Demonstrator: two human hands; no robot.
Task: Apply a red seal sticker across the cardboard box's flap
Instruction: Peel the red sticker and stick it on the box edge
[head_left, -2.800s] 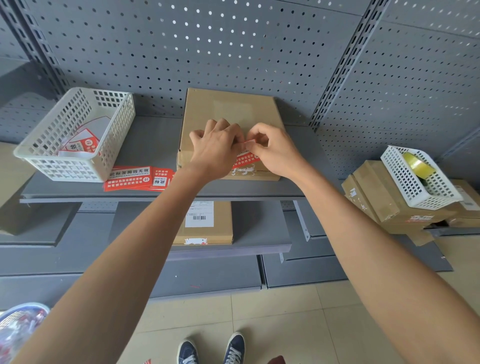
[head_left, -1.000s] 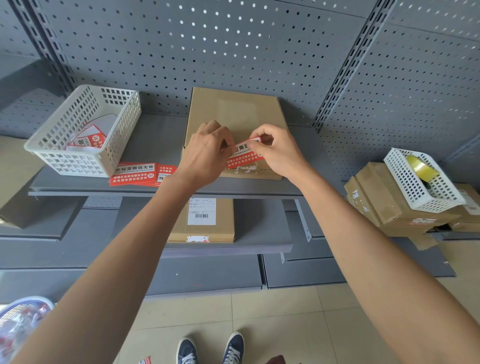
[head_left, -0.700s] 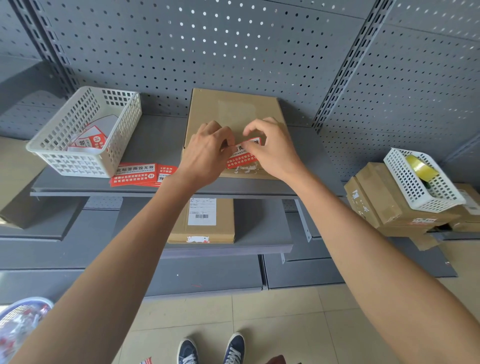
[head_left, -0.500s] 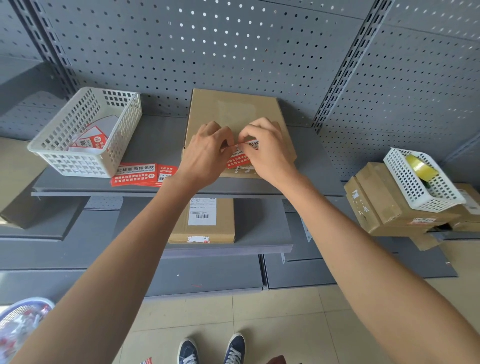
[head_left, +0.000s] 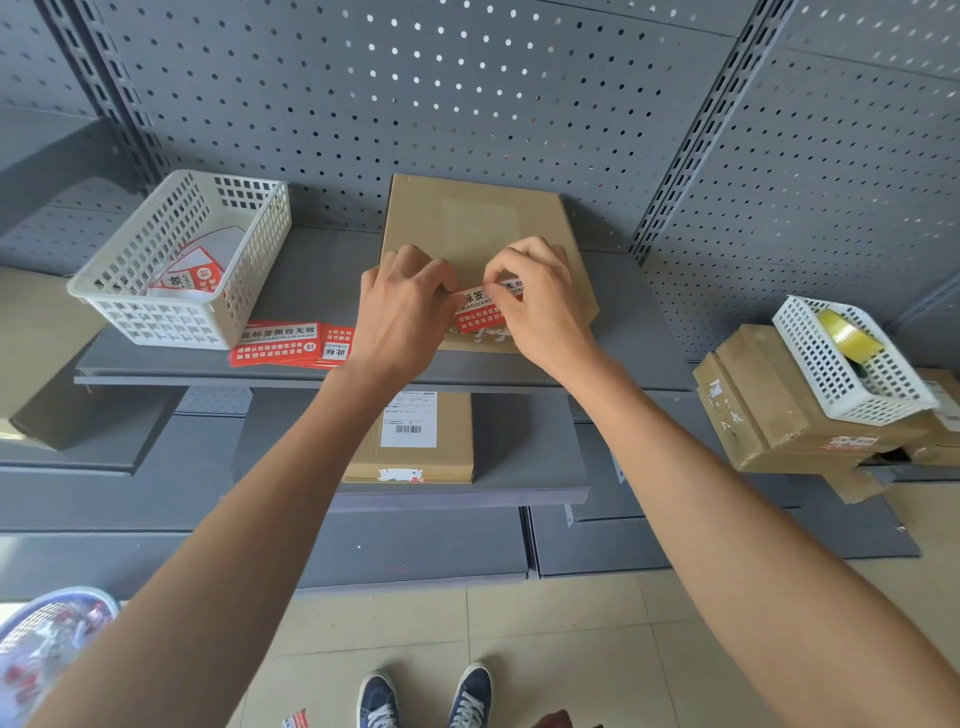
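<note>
Fingers of both hands curled, pinching one red seal sticker (head_left: 483, 310) between them at frame centre. Left hand (head_left: 402, 312) grips the sticker's left end, knuckles up, fingertips tucked under and hidden. Right hand (head_left: 540, 301) holds the right end with thumb and forefinger closed narrow over it, other fingers bent above. Sticker sits over the near edge of the cardboard box (head_left: 475, 228); cannot tell whether it is pressed flat yet or just resting. White torn residue shows on the box front just below the sticker.

Box lies flat on the grey shelf (head_left: 322, 270), its far edge close to the pegboard wall (head_left: 415, 104), near edge close to the shelf lip. Bare shelf on both sides of the box; more open room on the right, up to the slotted upright.

Left of the box, near the shelf lip: loose red stickers (head_left: 291, 345), upside-down Chinese print, pinyin line partly readable as "CIBIAOQIANSIHUIWUXIAO". White basket (head_left: 176, 260) at upper left holds more red-and-white stickers. Held sticker shows white band with black characters and "XIAO" at its right end.

Lower shelf, below the hands: second box (head_left: 415, 452) with white barcode label. Far right: stacked cartons (head_left: 769, 405) with a white basket on top holding a yellow tape roll (head_left: 847, 332).
</note>
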